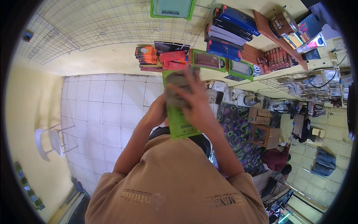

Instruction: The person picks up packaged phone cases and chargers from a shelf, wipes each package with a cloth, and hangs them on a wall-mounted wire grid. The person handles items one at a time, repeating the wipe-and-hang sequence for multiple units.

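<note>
In front of my chest, my left hand (160, 109) grips a flat green phone-case package (179, 126) by its left edge. Its fingers are partly hidden behind the package, which bears printing and small symbols near its lower end. My right hand (195, 98) lies over the upper half with fingers spread, pressing a grey-brown cloth (177, 79) against the surface. Both that hand and the cloth are blurred.
Beyond my hands, a wall ledge carries orange and red boxes (149, 57), green-framed phone-case packs (207, 60) and stacked boxes (229, 30). A wire grid (112, 25) covers the wall. A white plastic chair (51, 141) stands left; a person (275, 158) is at right.
</note>
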Action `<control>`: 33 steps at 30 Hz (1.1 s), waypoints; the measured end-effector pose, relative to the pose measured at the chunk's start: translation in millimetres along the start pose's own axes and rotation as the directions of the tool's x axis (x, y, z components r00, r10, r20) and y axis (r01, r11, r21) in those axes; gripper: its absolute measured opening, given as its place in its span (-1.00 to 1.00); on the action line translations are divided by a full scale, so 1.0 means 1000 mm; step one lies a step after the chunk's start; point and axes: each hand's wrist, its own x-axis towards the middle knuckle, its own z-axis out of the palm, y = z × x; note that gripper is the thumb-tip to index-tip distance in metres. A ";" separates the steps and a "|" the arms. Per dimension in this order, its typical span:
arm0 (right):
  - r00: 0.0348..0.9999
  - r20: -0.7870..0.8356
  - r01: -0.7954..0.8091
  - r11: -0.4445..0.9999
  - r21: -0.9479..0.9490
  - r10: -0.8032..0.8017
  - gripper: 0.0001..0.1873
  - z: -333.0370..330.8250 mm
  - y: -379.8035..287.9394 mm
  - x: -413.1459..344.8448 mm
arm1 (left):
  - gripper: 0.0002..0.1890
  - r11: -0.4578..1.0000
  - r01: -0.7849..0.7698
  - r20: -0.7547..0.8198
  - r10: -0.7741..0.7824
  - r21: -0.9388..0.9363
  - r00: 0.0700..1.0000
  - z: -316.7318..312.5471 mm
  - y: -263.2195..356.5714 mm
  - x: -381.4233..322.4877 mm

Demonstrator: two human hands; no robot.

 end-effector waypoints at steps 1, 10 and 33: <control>1.000 0.001 0.000 1.000 0.018 0.000 -0.19 0.017 -0.004 0.003 | -0.44 0.995 -0.051 -0.012 0.052 0.090 0.999 -0.003 0.003 0.000; 0.966 0.246 0.119 0.980 -0.159 -0.077 -0.29 0.040 -0.029 -0.041 | -0.44 0.943 0.082 -0.049 -0.103 -0.322 0.993 -0.032 0.038 0.009; 0.617 0.076 -0.494 0.311 0.812 0.783 -0.56 -0.004 0.086 -0.100 | -0.54 0.964 -0.127 -0.188 0.083 -0.234 0.979 -0.036 -0.038 0.060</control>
